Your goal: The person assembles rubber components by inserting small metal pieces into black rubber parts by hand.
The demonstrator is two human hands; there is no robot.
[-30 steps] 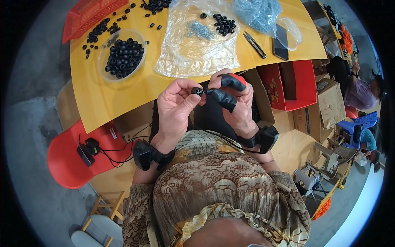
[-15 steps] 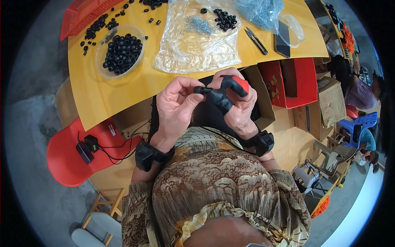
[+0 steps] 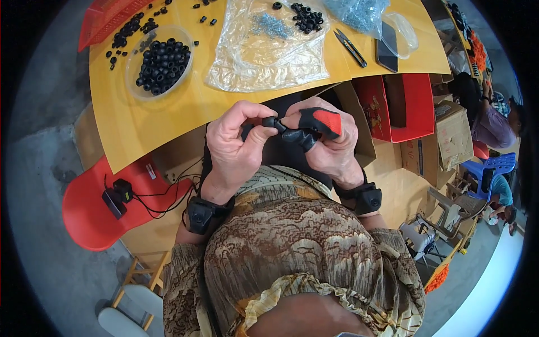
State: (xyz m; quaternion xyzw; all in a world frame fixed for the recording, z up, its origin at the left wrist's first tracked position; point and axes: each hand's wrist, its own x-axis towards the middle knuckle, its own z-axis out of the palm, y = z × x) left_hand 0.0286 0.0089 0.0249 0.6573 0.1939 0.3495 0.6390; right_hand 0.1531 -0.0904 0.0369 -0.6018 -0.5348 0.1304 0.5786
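Just past the table's near edge, my two hands meet over my lap. Between its thumb and forefinger, my left hand (image 3: 236,143) pinches a small black barrel-shaped plastic piece (image 3: 270,122). My right hand (image 3: 337,147) is closed against the right end of that piece; whether it grips a separate part is hidden by its fingers. Black covering wraps the right thumb, and a black-and-red cover (image 3: 325,122) is on a finger. On the table, a clear round tub (image 3: 130,72) holds many similar black pieces. A clear plastic bag (image 3: 241,76) lies flat under small silvery bits (image 3: 270,26) and smaller black parts (image 3: 307,19).
Thread snips (image 3: 350,48) and a dark phone (image 3: 387,51) lie on the yellow table (image 3: 126,132). A bag of silvery bits (image 3: 356,16) sits behind. Below are a red box (image 3: 412,136) and a red chair (image 3: 84,208) bearing cabled devices. People sit at far right.
My fingertips have drawn closer together around the black piece, and the right finger's red cover has turned. The dark end between my hands shows less now. The view has shifted slightly.
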